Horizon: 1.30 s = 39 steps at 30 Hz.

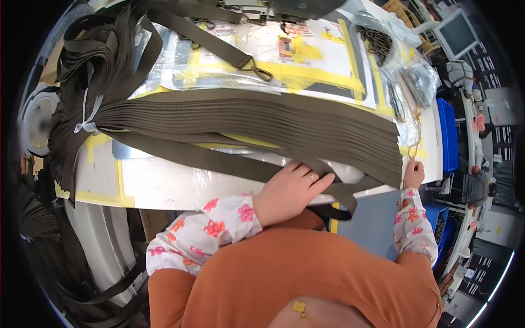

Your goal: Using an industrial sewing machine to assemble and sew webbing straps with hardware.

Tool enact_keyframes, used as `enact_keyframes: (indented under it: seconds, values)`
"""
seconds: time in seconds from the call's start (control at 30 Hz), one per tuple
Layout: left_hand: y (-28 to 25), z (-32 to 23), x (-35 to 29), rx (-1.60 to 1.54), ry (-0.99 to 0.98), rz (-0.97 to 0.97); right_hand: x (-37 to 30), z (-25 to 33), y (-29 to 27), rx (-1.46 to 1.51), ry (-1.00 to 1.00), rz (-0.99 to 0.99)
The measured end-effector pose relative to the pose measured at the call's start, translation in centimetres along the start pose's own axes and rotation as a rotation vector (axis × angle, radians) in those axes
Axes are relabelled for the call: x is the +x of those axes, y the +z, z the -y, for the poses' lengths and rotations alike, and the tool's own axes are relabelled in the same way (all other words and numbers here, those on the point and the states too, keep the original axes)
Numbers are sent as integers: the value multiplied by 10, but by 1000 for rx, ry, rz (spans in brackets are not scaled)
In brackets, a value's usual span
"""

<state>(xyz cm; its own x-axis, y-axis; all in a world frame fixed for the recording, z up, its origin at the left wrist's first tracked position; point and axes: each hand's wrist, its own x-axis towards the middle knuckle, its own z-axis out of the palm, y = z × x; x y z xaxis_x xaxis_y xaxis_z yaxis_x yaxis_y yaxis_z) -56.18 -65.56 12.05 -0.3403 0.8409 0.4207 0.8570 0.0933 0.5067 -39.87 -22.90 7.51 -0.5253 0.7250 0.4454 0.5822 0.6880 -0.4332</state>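
Observation:
A thick bundle of dark olive webbing straps [262,112] lies across the table, tied near its left end with a white tie [87,127]. Along its near side, my left hand [292,191] has its fingers bent over a loose webbing strap [197,158]; the fingertips are partly hidden. That strap's turned-over end [344,199] comes out to the right of my thumb, by the table edge. My right hand [414,175] is closed at the table's right edge, its fingertips at a small orange-yellow loop [414,151]. What the loop belongs to is unclear.
Beyond the bundle, a metal snap hook [257,69] ends another strap over yellow-taped sheets [322,76]. A plastic bag of dark metal hardware [377,41] stands at the back right. Blue bins [447,134] flank the table's right side. More straps [38,208] hang at left.

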Motion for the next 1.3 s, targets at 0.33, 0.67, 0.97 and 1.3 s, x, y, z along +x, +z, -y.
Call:
enact_keyframes:
  seconds: [0.33,0.67,0.97,1.3]
  values:
    - [71,-54,69,25,264,114,1,0,-3,151,-34,29]
    - [87,-48,111,-93,285,210,-38,173,-80,600,-594,566]
    - [-61,-4,36,-68,2,-66,-31,220,-44,506,-887,726]
    - [-124,84,-2,477,-405,78,-50,307,25,90,-1065,685]
